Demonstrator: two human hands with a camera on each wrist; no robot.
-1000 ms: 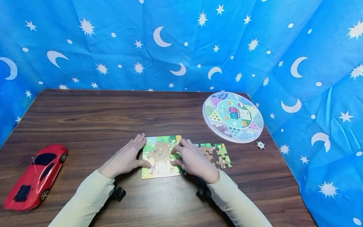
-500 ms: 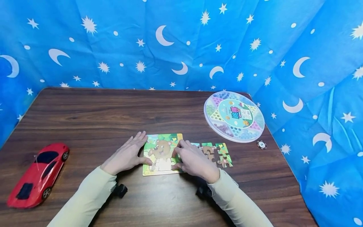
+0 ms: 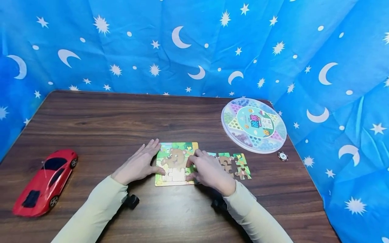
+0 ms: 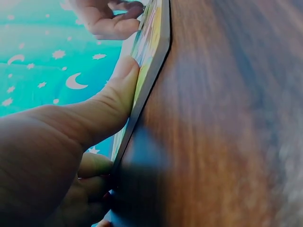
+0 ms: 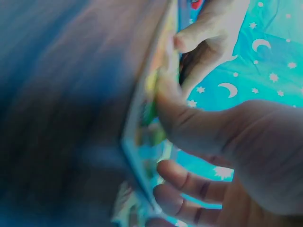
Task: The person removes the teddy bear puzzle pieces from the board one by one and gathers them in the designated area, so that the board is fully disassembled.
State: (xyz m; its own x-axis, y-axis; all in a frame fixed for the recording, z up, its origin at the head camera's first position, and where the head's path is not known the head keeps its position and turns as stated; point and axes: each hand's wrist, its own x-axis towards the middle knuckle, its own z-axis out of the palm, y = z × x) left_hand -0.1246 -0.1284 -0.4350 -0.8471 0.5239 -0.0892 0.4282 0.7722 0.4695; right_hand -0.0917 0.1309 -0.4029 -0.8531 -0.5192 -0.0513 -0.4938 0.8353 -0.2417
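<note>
On the dark wooden table [image 3: 121, 121], the colourful bear jigsaw board [image 3: 176, 164] looks nearly filled. A few loose jigsaw pieces [image 3: 232, 164] wait right of it. The left hand [image 3: 138, 166] lies flat, steadying the board's edge; the right hand [image 3: 209, 172] presses down a piece with bent fingers.

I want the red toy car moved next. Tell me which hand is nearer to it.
Left. The left hand rests at the bear puzzle's left edge, on the side toward the red toy car. The right hand lies on the puzzle's far side.

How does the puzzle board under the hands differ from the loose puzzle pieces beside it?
The puzzle board is one framed rectangle with both hands on it; the loose puzzle pieces lie untouched to its right. The puzzle board shows a bear picture; the loose puzzle pieces show only fragments. Both lie flat and share green and brown colours.
</note>
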